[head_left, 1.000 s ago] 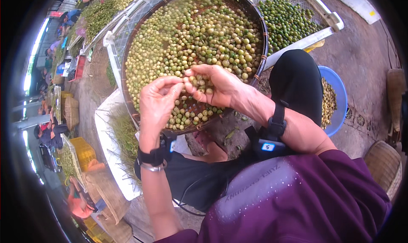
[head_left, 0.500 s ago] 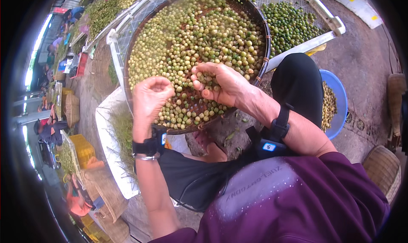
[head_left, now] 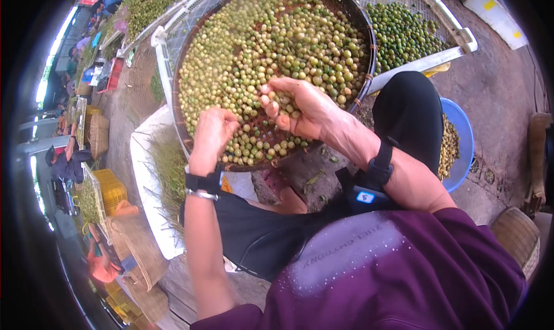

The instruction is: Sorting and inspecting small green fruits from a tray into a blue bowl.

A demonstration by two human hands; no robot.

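A round woven basket (head_left: pixel 371 47) with a dark rim is spread with small round yellow-green fruits (head_left: pixel 314 27). Over its near side, my right hand (head_left: pixel 309 112) is palm up with curled fingers, cupping several of the fruits. My left hand (head_left: pixel 214 132) is just to the left, above the basket's near left edge, thumb and fingers pinched together. What is in that pinch, if anything, is hidden. Reddish-brown weave shows between the fruits in front of my hands.
The basket rests on a white mesh tray (head_left: pixel 424 60) holding darker green fruits (head_left: pixel 398 38). A blue basin (head_left: pixel 465 135) of fruits stands right of my knee. A white foam box (head_left: pixel 144 174) with grassy stems (head_left: pixel 170 168) is at left. People (head_left: pixel 104 265) sit farther left.
My left hand has drawn in its fingers and shifted slightly toward my right hand. My right hand still cups fruits, nearly in place. The whole view has shifted a little.
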